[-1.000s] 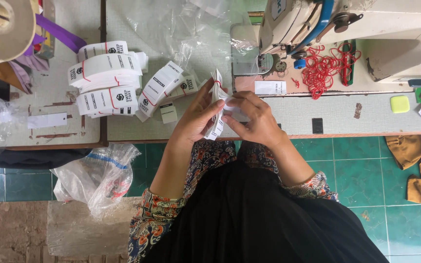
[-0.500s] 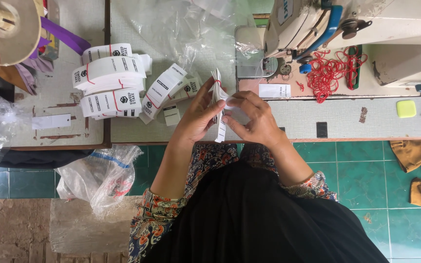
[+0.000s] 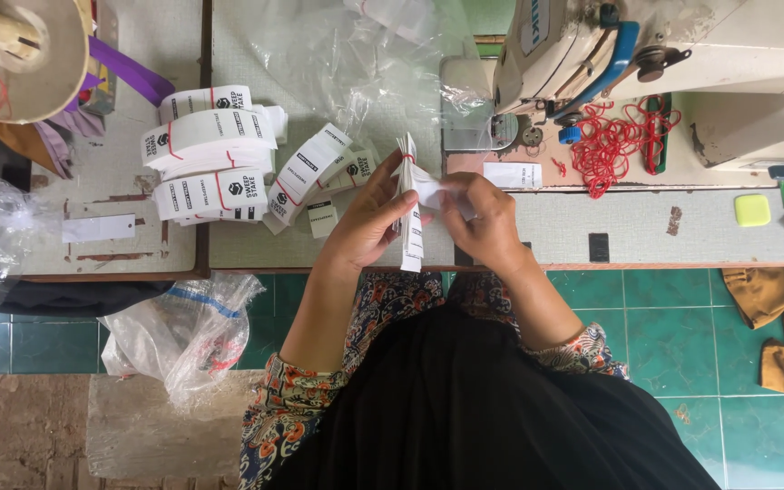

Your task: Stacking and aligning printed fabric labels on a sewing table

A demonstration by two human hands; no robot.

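Both hands [image 3: 428, 213] around upright label stack [image 3: 409, 213]

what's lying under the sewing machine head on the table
A tangle of red elastic bands lies on the table below the sewing machine. What sits directly beneath its body is covered.

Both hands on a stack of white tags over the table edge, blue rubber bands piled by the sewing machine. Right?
Not quite. The head view shows the rubber bands by the sewing machine are red, not blue. The rest holds: left hand and right hand hold the stack of white tags over the table edge.
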